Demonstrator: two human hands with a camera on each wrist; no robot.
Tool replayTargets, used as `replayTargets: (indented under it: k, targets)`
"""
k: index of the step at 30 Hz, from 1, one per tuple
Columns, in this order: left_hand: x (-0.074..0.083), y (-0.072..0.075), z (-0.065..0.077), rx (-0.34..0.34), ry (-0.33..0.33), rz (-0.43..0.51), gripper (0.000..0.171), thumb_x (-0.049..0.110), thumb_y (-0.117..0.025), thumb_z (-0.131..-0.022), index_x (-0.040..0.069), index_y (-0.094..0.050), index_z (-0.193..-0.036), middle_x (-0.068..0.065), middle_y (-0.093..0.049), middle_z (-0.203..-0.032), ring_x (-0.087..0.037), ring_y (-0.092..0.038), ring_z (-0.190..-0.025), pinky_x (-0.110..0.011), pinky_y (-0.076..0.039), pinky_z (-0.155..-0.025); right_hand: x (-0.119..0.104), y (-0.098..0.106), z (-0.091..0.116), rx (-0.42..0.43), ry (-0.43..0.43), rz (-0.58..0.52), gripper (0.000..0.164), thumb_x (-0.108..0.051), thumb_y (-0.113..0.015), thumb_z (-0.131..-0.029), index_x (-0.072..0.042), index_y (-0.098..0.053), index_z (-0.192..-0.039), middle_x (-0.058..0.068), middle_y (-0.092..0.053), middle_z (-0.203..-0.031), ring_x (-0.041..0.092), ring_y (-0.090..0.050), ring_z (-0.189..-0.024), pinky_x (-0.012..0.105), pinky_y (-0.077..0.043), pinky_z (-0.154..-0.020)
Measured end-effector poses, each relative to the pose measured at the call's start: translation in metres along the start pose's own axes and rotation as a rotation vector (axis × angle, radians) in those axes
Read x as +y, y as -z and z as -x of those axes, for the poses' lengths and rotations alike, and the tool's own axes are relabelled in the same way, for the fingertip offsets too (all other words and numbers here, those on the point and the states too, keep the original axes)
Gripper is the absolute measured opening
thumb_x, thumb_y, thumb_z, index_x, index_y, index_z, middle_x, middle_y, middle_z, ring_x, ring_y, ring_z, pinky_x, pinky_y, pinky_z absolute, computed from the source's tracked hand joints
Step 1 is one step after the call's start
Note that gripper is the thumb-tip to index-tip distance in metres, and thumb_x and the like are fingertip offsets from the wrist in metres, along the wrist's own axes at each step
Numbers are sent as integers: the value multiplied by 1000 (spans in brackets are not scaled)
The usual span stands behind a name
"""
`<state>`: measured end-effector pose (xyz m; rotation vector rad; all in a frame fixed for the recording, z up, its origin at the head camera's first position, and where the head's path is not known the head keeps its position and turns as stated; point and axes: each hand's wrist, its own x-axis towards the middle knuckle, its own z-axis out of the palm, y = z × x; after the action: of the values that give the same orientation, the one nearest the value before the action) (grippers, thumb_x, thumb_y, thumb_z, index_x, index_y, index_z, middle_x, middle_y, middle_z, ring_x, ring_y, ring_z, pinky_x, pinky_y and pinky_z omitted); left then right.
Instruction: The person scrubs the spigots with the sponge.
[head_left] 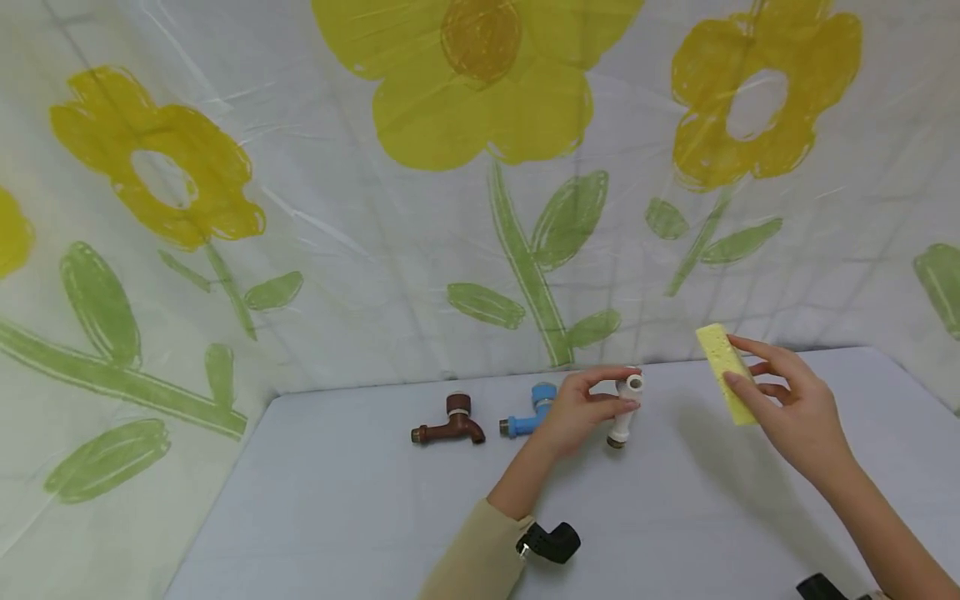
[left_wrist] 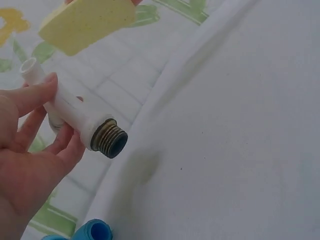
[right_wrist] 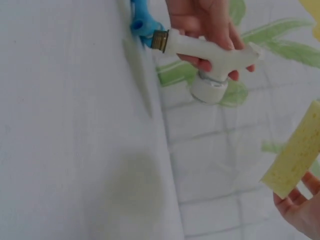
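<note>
My left hand (head_left: 577, 412) pinches a white faucet (left_wrist: 70, 107) between thumb and fingers, lifted off the table. Its threaded brass end (left_wrist: 111, 139) points toward the table's side in the left wrist view, and its round white knob (right_wrist: 209, 90) shows in the right wrist view. A yellow sponge (head_left: 726, 372) is held up by my right hand (head_left: 802, 408), pinched between thumb and fingertips. Sponge and faucet are apart, with the sponge to the right in the head view.
On the white-covered table (head_left: 337, 500), a brown faucet (head_left: 450, 421) lies at the left. A blue faucet (head_left: 521, 423) lies beside it, partly hidden behind my left hand. A flower-printed curtain (head_left: 360, 275) hangs along the table's back edge.
</note>
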<state>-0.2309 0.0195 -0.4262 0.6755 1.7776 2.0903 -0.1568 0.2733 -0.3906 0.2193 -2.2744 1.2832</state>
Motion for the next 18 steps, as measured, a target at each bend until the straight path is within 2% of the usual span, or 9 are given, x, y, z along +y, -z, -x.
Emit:
replayTargets:
  k: [6,11,14,18]
  targets:
    - [-4,0,-6,-25,-53,-298,39,-1,-78,-94,4,-74,-132,-7,-70,-137,-4,-66,-105,-18,-58,-83,11,6,-2,27,-32,-4,49,-2,-71,-99,-5,-62,-147,-31,-55,-130,-4,-53,-102,0,-47,-78]
    - [-11,-1,-12,-36,-99,-474,38,2,-82,-91,4,-76,-128,-10,-72,-130,-1,-63,-105,-16,-57,-83,17,9,-3,49,-46,-53,49,1,-70,-99,-8,-64,-146,-30,-58,-132,-2,-54,-102,1,-49,-76]
    - [-15,-2,-15,-34,-78,-508,37,4,-84,-90,5,-77,-127,-11,-68,-132,0,-63,-96,-15,-57,-79,20,10,-4,62,-55,-67,49,2,-71,-98,-9,-65,-145,-31,-58,-131,-2,-54,-101,1,-50,-74]
    - [-18,-4,-17,-14,-32,-511,37,7,-85,-90,5,-78,-126,-16,-55,-145,-3,-68,-86,-14,-56,-76,22,11,-4,72,-72,-61,49,1,-71,-98,-10,-65,-145,-32,-58,-131,-4,-55,-100,0,-49,-74]
